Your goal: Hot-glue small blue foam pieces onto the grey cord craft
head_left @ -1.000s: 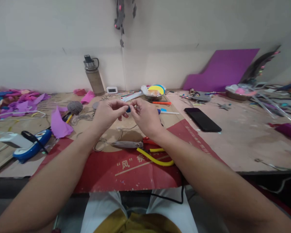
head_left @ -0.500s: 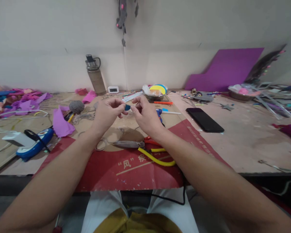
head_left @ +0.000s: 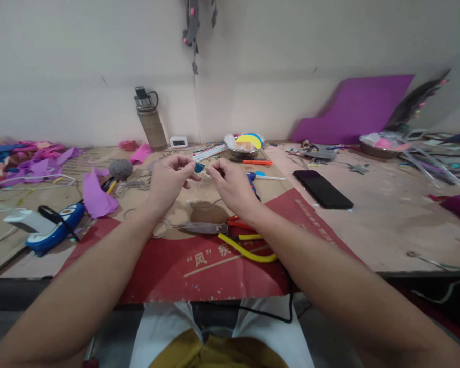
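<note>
Between the thumb and fingers of my left hand (head_left: 175, 176) is a small dark blue piece (head_left: 199, 166), perhaps felt, with a pointed end toward the right. My right hand (head_left: 230, 181) is close beside it, fingertips pinched together near the tip of the piece; what they hold, if anything, is too small to make out. Below my hands, scissors (head_left: 203, 227) with a grey blade and red handle lie on the red and tan cardboard (head_left: 157, 276). Yellow-handled pliers (head_left: 249, 250) lie against them, partly hidden by my right forearm.
A black phone (head_left: 322, 189) lies to the right. Grey yarn (head_left: 120, 169), purple felt (head_left: 97, 197) and a blue power strip (head_left: 55, 230) with cables are at the left. A bottle (head_left: 150, 122) and a bowl of materials (head_left: 245, 148) stand by the wall.
The fingertips of my right hand have drawn together and tilted down slightly. More of the blue piece shows in my left hand, turned to a pointed shape.
</note>
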Demonstrator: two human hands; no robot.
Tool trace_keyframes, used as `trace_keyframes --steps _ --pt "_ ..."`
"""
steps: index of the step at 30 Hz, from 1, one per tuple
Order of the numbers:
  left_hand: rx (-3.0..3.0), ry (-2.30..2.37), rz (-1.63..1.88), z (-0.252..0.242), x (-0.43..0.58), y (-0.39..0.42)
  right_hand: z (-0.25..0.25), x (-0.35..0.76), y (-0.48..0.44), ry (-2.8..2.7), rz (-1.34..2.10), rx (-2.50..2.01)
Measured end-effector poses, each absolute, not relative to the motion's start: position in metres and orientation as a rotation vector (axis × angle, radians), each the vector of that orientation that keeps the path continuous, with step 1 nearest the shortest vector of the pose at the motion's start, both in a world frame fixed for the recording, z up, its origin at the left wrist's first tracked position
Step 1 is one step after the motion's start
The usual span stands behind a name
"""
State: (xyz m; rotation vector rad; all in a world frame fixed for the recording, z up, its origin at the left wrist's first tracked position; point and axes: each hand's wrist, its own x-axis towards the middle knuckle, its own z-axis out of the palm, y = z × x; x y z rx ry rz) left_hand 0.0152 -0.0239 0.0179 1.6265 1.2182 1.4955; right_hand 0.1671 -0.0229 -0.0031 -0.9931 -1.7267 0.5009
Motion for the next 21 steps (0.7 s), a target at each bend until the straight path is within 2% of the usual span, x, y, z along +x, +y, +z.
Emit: trace_keyframes --steps 5,15,21 --pt "1.485 1.21 1.628 0.02 0.001 -0.011 -0.007 0.167 -0.019 -1.768 0.601 -0.922" --pt "0.964 1.194 2.173 0.062 -0.069 0.005 0.011 0.168 -0.034 -1.596 1.117 -0.708" --pt "0.877 1.094 2.274 0.067 -0.098 0.012 0.011 0.168 -0.041 -1.587 1.325 -0.536"
